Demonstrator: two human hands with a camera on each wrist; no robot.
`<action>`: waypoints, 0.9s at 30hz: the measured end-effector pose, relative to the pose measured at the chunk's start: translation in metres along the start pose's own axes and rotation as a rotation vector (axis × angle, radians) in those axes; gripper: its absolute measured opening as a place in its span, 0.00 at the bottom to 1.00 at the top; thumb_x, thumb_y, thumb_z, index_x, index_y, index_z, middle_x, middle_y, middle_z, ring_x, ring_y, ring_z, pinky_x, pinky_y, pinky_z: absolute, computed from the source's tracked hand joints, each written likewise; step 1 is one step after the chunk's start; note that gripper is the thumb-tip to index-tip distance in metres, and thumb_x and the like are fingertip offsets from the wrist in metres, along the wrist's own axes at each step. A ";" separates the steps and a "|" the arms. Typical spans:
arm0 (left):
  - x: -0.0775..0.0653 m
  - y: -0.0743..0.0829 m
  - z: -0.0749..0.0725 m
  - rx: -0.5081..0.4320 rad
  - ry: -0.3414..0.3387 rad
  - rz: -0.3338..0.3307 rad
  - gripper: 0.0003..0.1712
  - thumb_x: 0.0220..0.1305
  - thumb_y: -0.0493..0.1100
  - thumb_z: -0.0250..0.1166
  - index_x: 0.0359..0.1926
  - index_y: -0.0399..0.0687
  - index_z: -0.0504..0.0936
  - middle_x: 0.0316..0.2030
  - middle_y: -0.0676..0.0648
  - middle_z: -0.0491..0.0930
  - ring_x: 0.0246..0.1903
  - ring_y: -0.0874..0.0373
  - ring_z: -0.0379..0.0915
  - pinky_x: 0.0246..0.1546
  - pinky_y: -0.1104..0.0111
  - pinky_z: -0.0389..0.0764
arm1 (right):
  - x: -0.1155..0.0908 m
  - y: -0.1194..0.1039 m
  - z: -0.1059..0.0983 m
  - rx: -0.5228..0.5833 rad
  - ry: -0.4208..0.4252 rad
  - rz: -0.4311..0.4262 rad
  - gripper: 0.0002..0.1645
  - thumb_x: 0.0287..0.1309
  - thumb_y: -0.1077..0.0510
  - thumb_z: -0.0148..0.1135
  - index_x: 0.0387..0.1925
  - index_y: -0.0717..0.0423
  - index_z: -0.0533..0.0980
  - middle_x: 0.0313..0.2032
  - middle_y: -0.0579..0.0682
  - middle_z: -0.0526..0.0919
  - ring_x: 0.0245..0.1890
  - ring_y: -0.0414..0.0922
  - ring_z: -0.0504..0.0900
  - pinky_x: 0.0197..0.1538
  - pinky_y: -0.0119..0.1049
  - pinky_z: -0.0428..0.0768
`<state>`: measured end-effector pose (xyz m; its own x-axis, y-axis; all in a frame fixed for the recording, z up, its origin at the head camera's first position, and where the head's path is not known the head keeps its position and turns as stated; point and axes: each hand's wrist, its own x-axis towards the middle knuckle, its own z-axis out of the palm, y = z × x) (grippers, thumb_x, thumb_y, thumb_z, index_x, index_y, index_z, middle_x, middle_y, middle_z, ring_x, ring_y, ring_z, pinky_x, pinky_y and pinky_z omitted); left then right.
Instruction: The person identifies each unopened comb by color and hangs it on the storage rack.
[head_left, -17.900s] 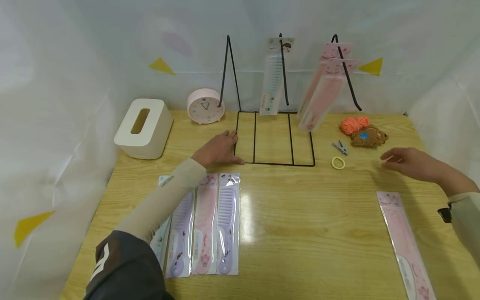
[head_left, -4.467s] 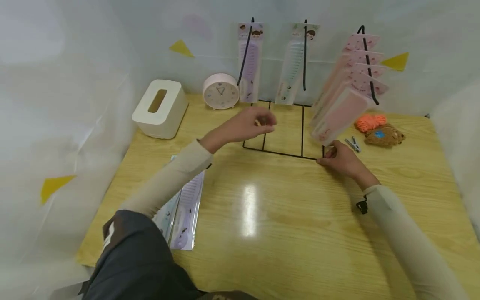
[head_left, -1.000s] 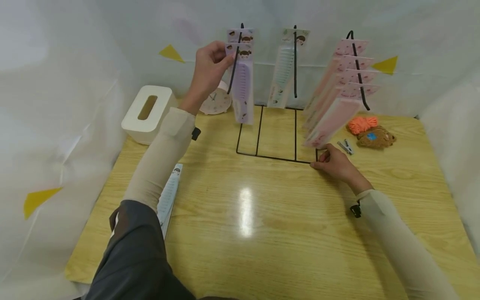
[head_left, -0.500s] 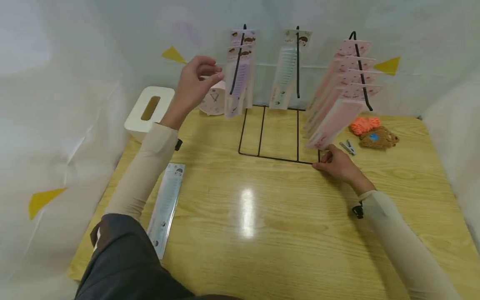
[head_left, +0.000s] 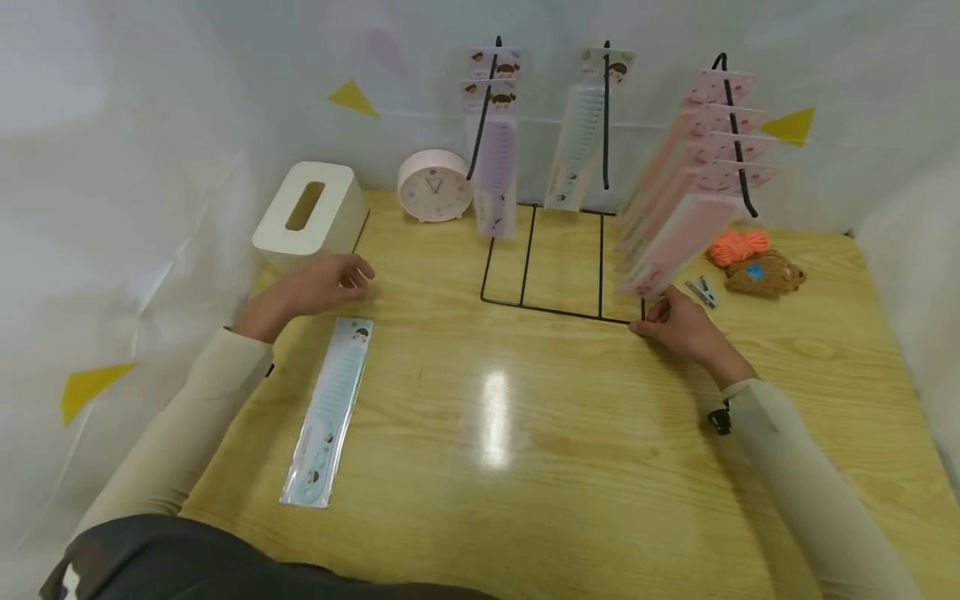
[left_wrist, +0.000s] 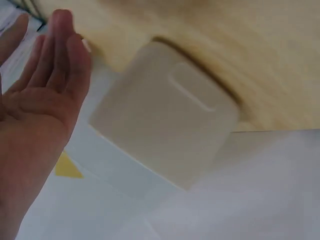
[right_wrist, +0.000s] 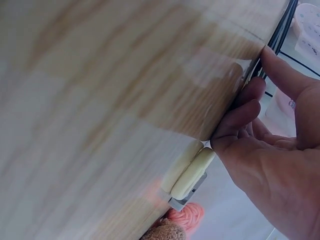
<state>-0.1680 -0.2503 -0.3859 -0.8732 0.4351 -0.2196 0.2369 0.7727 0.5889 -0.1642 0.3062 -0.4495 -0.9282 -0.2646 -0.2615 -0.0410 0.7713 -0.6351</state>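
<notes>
My left hand (head_left: 318,287) is held with loosely bent fingers in front of the white tissue box (head_left: 341,212), holding nothing. Just below it on the table lies a light blue comb (head_left: 330,400) in a clear packet. My right hand (head_left: 682,329) pinches the front right corner of a black wire rack (head_left: 558,312) between thumb and fingers. From the rack's left hook hang two packaged purple combs (head_left: 497,158), from the middle hook a light blue packaged comb (head_left: 583,129), from the right hook several pink packaged combs (head_left: 693,225).
A pink alarm clock (head_left: 435,187) stands behind, left of the rack. Right of it lie a metal clip (head_left: 702,292), orange yarn (head_left: 738,247) and a brown knitted bundle (head_left: 765,275). A pale yellow ring (right_wrist: 192,172) shows beside the right hand, hidden in the head view.
Over the last second my left hand let go of the front purple comb on the left hook and came down left. Earlier, purple and pink combs moved from table to hooks. Right hand stays.
</notes>
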 end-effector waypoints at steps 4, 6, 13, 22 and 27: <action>-0.018 -0.012 0.011 0.084 -0.069 -0.052 0.34 0.57 0.44 0.76 0.56 0.24 0.76 0.50 0.30 0.80 0.52 0.35 0.76 0.55 0.46 0.77 | -0.001 -0.001 -0.002 0.009 -0.017 0.009 0.41 0.66 0.46 0.65 0.67 0.63 0.59 0.43 0.62 0.74 0.39 0.56 0.75 0.38 0.46 0.75; -0.026 -0.015 0.017 0.146 -0.091 -0.086 0.43 0.49 0.49 0.80 0.58 0.24 0.74 0.55 0.27 0.76 0.57 0.33 0.71 0.59 0.44 0.72 | -0.001 -0.002 -0.002 0.011 -0.025 0.013 0.41 0.66 0.45 0.64 0.68 0.63 0.58 0.44 0.62 0.74 0.39 0.55 0.75 0.39 0.46 0.75; -0.042 -0.021 0.034 0.217 -0.069 -0.115 0.49 0.34 0.50 0.87 0.55 0.30 0.74 0.53 0.27 0.65 0.55 0.31 0.64 0.59 0.42 0.70 | -0.003 -0.004 -0.003 0.001 -0.040 0.029 0.38 0.66 0.44 0.64 0.60 0.69 0.62 0.44 0.63 0.75 0.38 0.55 0.76 0.38 0.45 0.76; -0.035 -0.018 0.034 0.109 -0.077 -0.154 0.42 0.36 0.45 0.86 0.47 0.36 0.69 0.44 0.35 0.70 0.44 0.43 0.66 0.50 0.52 0.72 | -0.001 -0.003 -0.001 0.006 -0.026 0.014 0.38 0.66 0.45 0.65 0.61 0.67 0.62 0.44 0.62 0.75 0.37 0.54 0.75 0.38 0.45 0.75; -0.024 -0.009 0.031 -0.045 -0.119 -0.127 0.41 0.45 0.43 0.83 0.52 0.40 0.64 0.38 0.40 0.77 0.37 0.50 0.74 0.40 0.62 0.75 | 0.000 -0.003 -0.001 0.020 -0.012 -0.012 0.43 0.66 0.47 0.65 0.70 0.62 0.56 0.43 0.62 0.74 0.38 0.54 0.75 0.37 0.44 0.74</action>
<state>-0.1358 -0.2530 -0.4100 -0.8377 0.3892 -0.3831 0.1065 0.8044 0.5844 -0.1643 0.3048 -0.4469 -0.9233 -0.2803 -0.2625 -0.0440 0.7564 -0.6526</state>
